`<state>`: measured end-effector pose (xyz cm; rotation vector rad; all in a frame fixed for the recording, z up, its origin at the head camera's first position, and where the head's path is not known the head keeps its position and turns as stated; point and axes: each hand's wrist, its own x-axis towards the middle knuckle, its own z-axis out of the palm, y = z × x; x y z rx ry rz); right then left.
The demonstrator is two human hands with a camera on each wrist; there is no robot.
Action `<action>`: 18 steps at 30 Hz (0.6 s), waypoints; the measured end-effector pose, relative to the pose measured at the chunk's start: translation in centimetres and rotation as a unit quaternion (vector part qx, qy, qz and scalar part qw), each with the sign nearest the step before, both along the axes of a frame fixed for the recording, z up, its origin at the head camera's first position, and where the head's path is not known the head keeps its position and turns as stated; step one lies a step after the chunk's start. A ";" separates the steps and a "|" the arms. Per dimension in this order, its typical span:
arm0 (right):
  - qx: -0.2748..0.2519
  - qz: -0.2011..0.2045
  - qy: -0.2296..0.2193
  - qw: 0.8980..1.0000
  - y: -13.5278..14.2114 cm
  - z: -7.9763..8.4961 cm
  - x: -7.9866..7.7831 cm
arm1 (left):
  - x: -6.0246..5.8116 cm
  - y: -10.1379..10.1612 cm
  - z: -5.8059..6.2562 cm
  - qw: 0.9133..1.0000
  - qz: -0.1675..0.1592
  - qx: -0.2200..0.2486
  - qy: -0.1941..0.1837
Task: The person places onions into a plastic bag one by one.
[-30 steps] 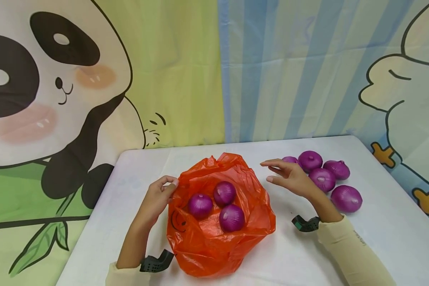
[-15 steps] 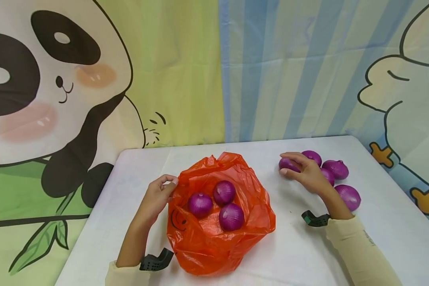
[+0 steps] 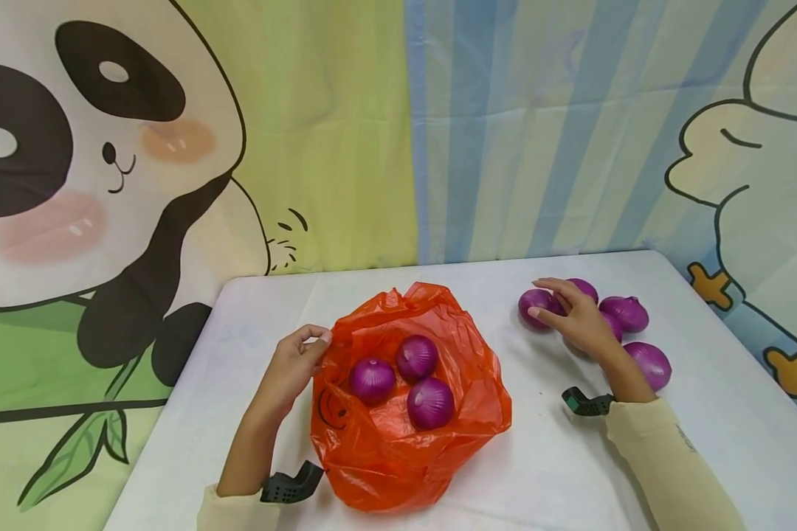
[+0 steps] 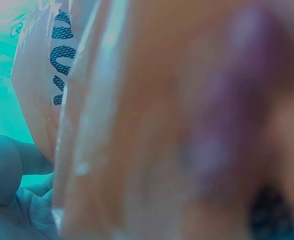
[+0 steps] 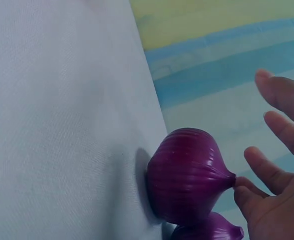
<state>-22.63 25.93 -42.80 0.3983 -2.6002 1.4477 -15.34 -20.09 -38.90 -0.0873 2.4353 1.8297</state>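
Note:
My left hand point(image 3: 295, 372) pinches the left rim of a crumpled red plastic bag point(image 3: 395, 472) between thumb and fingers. Three purple onions point(image 3: 430, 403) lie inside its spread mouth. In the left wrist view the bag film point(image 4: 94, 150) is blurred and close, with part of the hand point(image 4: 16, 185) at lower left. My right hand point(image 3: 581, 321) hovers over the onion group at right, thumb and fingers parted, beside the leftmost onion point(image 3: 531, 306). The right wrist view shows that onion point(image 5: 187, 177) standing on the table, stem toward the loosely spread fingers point(image 5: 282, 135).
Several more onions cluster at the table's right, one at the back point(image 3: 586, 287), another farther right point(image 3: 624, 315) and the nearest point(image 3: 649, 365); my right hand partly covers the group. A white cloth point(image 3: 505, 487) covers the table. Behind hangs a printed curtain point(image 3: 345, 147).
My right hand has moved right from beside the bag to the leftmost onion, then drawn back slightly from it. The left hand and the bag have stayed in place.

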 end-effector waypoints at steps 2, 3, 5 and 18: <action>0.011 -0.001 -0.007 1.000 -0.2 -0.1 -0.2 | 0.0 0.0 0.0 1.000 0.001 0.001 -0.001; 0.021 -0.003 -0.010 1.000 -0.2 -0.2 -0.3 | -0.1 0.0 0.0 1.000 0.000 0.002 -0.001; 0.036 -0.005 -0.019 0.999 -0.3 -0.3 -0.5 | -0.1 0.1 0.0 1.000 -0.002 0.004 0.000; 0.156 0.020 -0.008 0.988 -1.2 -1.3 -2.5 | -0.1 0.0 -0.1 1.000 -0.005 0.003 0.001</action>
